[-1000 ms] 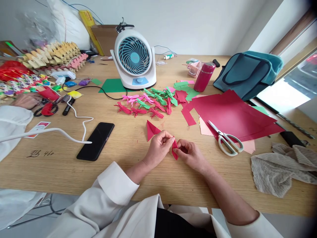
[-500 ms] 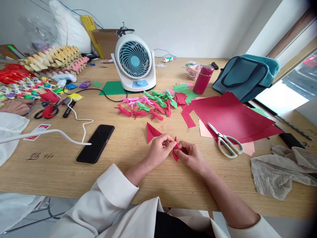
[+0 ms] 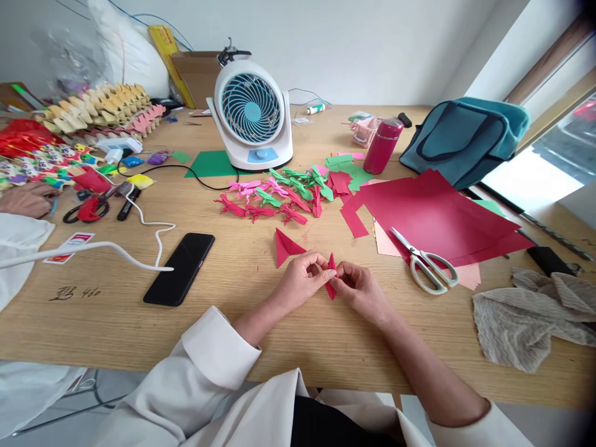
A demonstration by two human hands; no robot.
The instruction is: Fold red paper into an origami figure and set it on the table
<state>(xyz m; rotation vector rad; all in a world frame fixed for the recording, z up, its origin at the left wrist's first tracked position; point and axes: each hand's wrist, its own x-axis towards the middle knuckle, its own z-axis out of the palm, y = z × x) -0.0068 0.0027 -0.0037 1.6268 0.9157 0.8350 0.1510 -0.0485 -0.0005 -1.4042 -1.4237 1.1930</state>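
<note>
Between my fingers stands a narrow folded piece of red paper [image 3: 332,290], pointed at both ends. My left hand [image 3: 305,278] pinches it from the left, thumb across its middle. From the right, my right hand [image 3: 361,288] grips its lower part with thumb and bent fingers. Just beyond my left hand lies a red folded paper triangle [image 3: 286,247]. Farther off is a pile of small folded paper figures in green [image 3: 298,183], pink [image 3: 246,188] and red [image 3: 293,215]. Fingers cover part of the piece I hold.
White-handled scissors [image 3: 428,267] rest against large red sheets [image 3: 442,217] on the right, near a crumpled cloth [image 3: 512,323]. A black phone [image 3: 179,270] lies left. Behind stand a fan [image 3: 251,115], a red flask [image 3: 383,146] and a blue bag [image 3: 465,139].
My left thumb has moved slightly down and right across the folded red paper, closer to my right fingers. Both hands keep hold of it. The view has shifted very slightly.
</note>
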